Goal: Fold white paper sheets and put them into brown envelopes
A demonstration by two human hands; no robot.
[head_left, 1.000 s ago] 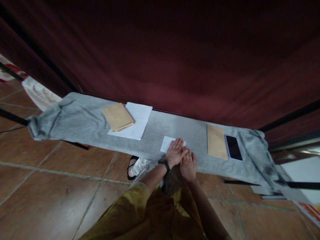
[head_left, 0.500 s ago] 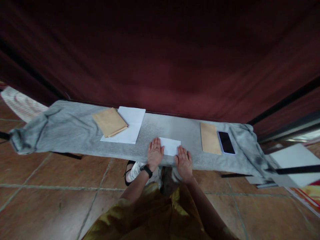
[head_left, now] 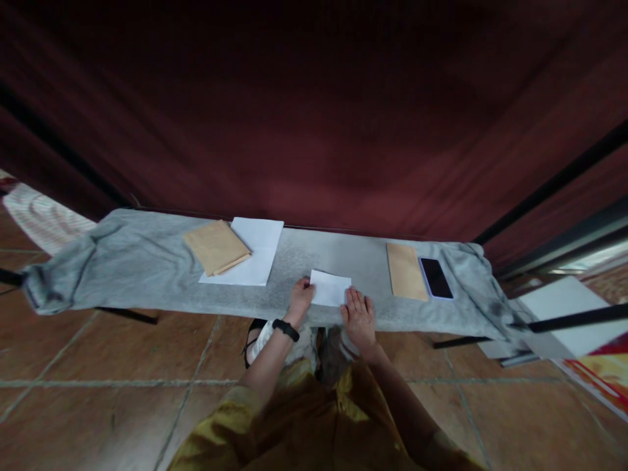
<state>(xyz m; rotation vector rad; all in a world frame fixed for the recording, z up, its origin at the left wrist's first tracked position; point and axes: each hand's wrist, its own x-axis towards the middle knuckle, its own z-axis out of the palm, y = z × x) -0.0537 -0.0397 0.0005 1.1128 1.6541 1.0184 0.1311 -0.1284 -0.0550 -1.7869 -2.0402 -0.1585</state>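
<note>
A small folded sheet of white paper (head_left: 331, 289) lies on the grey cloth in front of me. My left hand (head_left: 300, 297), with a dark band on its wrist, has its fingers closed on the paper's left edge. At the lower right corner of the paper, my right hand (head_left: 359, 315) lies flat, fingers stretched out, with its fingertips at the edge. To the left, a stack of brown envelopes (head_left: 216, 246) rests partly over larger white sheets (head_left: 265, 245). Another brown envelope (head_left: 407, 271) lies to the right, beside a phone (head_left: 436, 278) with a dark screen.
A grey cloth (head_left: 147, 268) covers the narrow table, bunched at both ends. Behind it hangs a dark red curtain (head_left: 314, 163). Black bars (head_left: 579, 318) stick out at the right, near a white board (head_left: 569, 307). Brown tiles (head_left: 142, 353) make up the floor.
My left hand has gone from lying flat on the paper to gripping its left edge with curled fingers. The right hand stays flat at the right side. The view has shifted slightly.
</note>
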